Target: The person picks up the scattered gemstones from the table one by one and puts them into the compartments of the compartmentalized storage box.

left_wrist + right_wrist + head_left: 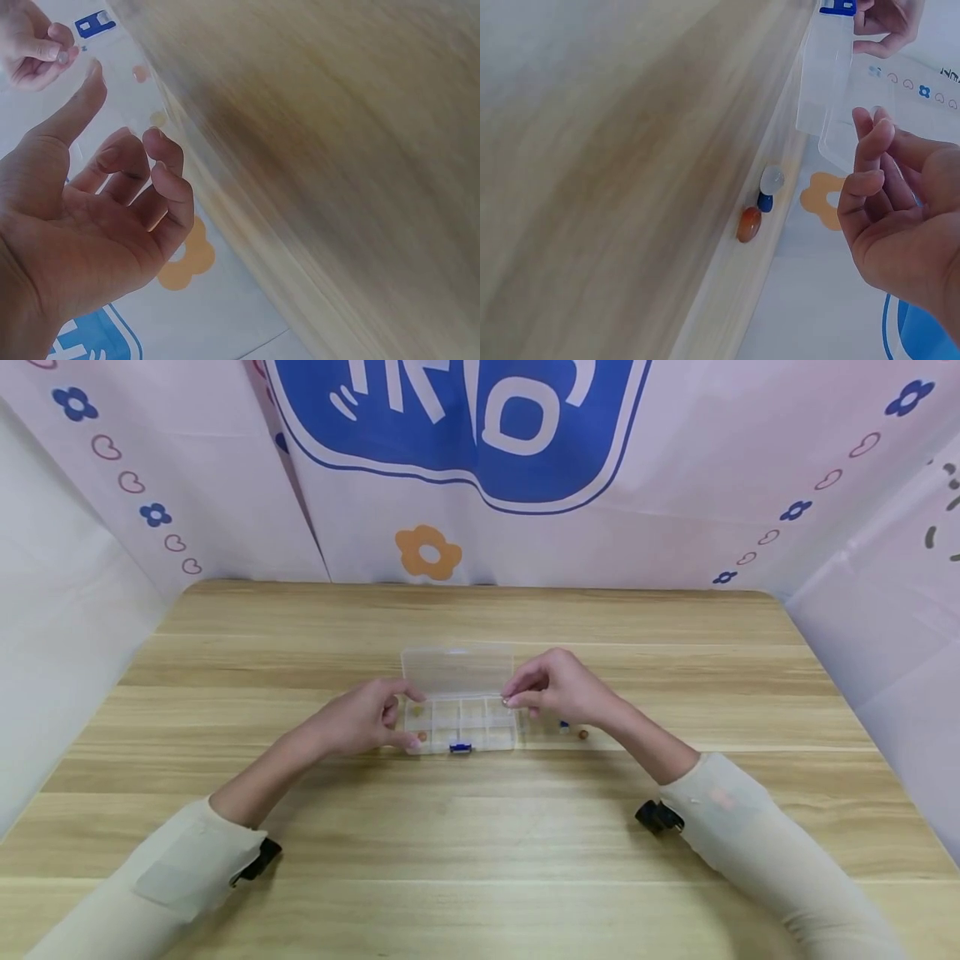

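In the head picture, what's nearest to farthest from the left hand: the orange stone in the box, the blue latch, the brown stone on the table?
1. Orange stone: in the box, beside the left hand.
2. Blue latch: middle of the box's front edge.
3. Brown stone: on the table, beyond the box's right end.

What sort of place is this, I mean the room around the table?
Probably a small booth for tabletop work: a wood-grain table takes up most of it, a flower-printed sheet hangs behind, and pale walls stand at both sides.
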Available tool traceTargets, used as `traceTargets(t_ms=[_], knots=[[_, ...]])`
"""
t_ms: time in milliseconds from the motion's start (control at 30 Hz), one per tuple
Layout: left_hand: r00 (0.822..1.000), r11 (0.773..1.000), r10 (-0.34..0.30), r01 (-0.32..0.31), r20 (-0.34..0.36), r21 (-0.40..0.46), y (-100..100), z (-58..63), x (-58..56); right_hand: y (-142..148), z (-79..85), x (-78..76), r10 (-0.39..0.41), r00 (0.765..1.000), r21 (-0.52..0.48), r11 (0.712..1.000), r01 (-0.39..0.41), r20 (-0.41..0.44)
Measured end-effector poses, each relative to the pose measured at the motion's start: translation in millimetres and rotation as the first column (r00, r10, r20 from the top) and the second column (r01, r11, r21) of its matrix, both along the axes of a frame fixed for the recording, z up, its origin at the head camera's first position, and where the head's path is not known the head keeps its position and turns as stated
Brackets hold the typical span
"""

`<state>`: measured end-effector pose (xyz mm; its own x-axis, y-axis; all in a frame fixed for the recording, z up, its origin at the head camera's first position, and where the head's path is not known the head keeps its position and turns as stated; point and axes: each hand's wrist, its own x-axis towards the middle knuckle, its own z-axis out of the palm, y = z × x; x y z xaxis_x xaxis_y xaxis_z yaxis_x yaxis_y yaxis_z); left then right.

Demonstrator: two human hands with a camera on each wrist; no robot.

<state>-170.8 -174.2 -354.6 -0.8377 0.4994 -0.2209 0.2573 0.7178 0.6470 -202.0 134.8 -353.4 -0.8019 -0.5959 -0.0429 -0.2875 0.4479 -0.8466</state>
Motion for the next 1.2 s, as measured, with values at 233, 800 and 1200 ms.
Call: traceTargets(t_ms=[233, 800, 1200], knots=[[1.0, 1.0, -0.001, 0.001, -0.002, -0.006, 0.1, -0.4, -0.4, -7.6, -0.2, 2.1, -0.018, 0.997, -0.014, 1.0, 0.017, -0.075], [1.0, 1.0, -0.003, 0.003, -0.005, -0.02, 1.3, -0.2, -1.3, -27.7, 0.9, 1.9, -0.043, 0.993, 0.043, 0.998, 0.048, -0.114], [1.0, 1.0, 0.002, -0.002, -0.001, -0.016, 1.3, 1.8, -1.5, -38.4, -2.7, 1.0, -0.026, 0.987, 0.112, 0.993, 0.044, -0.159]])
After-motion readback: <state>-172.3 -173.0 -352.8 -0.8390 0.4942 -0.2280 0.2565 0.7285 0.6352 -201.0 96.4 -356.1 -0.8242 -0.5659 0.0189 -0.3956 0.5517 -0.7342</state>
